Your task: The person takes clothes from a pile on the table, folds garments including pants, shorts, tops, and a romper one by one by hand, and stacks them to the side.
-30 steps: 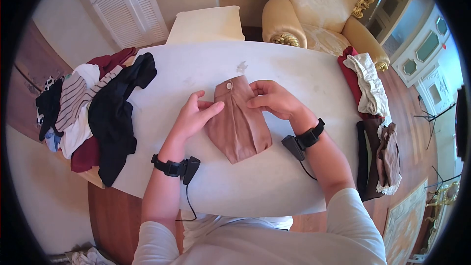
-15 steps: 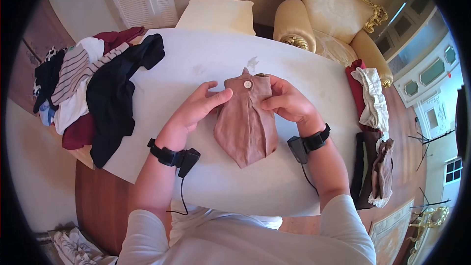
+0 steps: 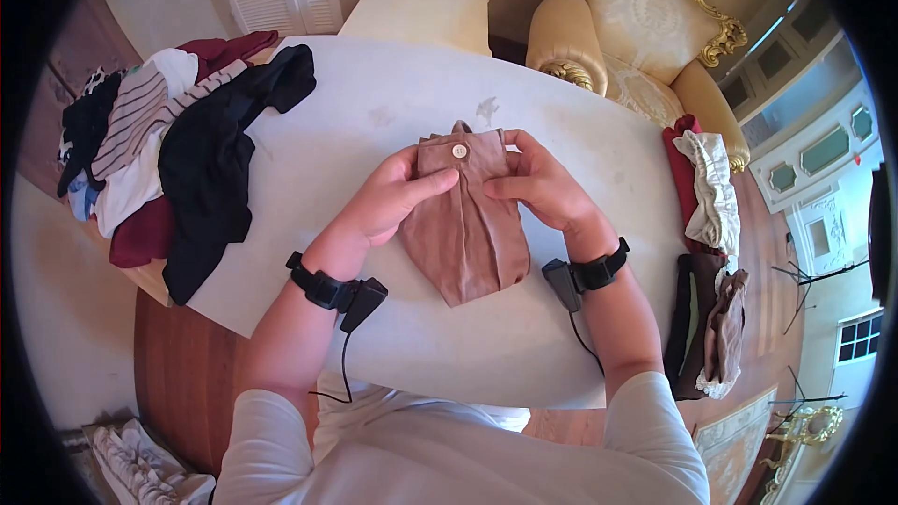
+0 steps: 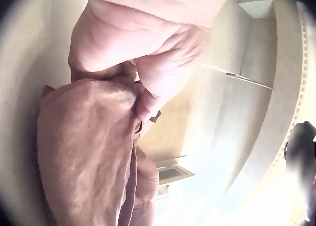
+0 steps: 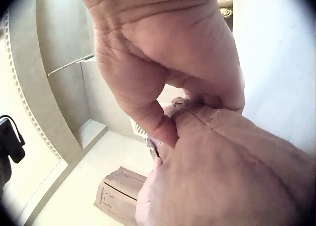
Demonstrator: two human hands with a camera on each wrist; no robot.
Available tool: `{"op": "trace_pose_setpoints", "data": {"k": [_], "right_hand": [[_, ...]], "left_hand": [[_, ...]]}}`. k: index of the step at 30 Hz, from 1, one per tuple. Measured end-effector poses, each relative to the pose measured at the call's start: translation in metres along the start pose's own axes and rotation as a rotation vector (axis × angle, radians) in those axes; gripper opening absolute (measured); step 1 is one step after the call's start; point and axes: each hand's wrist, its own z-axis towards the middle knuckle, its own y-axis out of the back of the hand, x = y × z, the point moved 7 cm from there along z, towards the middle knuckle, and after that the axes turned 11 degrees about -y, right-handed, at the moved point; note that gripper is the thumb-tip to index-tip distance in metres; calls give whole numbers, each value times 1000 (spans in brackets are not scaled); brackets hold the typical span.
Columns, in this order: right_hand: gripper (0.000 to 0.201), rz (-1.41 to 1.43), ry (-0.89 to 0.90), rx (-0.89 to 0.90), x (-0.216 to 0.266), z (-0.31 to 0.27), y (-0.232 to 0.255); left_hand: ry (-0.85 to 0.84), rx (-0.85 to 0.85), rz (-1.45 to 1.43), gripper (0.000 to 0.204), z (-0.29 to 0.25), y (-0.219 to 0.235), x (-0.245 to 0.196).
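A folded dusty-pink garment (image 3: 463, 243) with pleats and a pale button (image 3: 459, 151) at its waistband is held over the white table (image 3: 327, 159). My left hand (image 3: 388, 192) pinches its upper left edge, thumb on the front and fingers behind. On the upper right, my right hand (image 3: 547, 187) grips it the same way. In the left wrist view the cloth (image 4: 84, 152) hangs from the left thumb and fingers. The right wrist view has the right hand (image 5: 173, 63) pinching the waistband end, fingertips partly hidden by fabric.
Heaped clothes, among them a striped top (image 3: 131, 131) and a black garment (image 3: 215, 159), lie at the table's left. Along the right edge sit folded clothes, including a cream one (image 3: 706, 192) and a brown one (image 3: 725, 327). Beyond the table stands a gilded armchair (image 3: 571, 37).
Both hands have closed in along the garment's waistband, the left thumb now lying further over its front near the button. The head view has shifted slightly.
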Motion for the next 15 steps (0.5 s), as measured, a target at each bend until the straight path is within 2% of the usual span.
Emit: {"op": "trace_pose_setpoints", "data": {"k": [2,6,12,14,15], "right_hand": [[56,-32,55,-18,4,-3,-5],[56,66,36,-89,10,-3,-9],[46,-116,109,-160,14,-6,-3],[37,-81,235,-143,24,-11,-9],[37,-82,233,-142,26,-12,-9]], "left_hand": [[-5,-25,-48,42,0,2,3],[16,-43,-92,39,-3,7,9],[75,-20,-182,36,-5,4,10],[110,-8,-156,37,-6,3,9],[110,-9,-157,37,-6,3,9]]}}
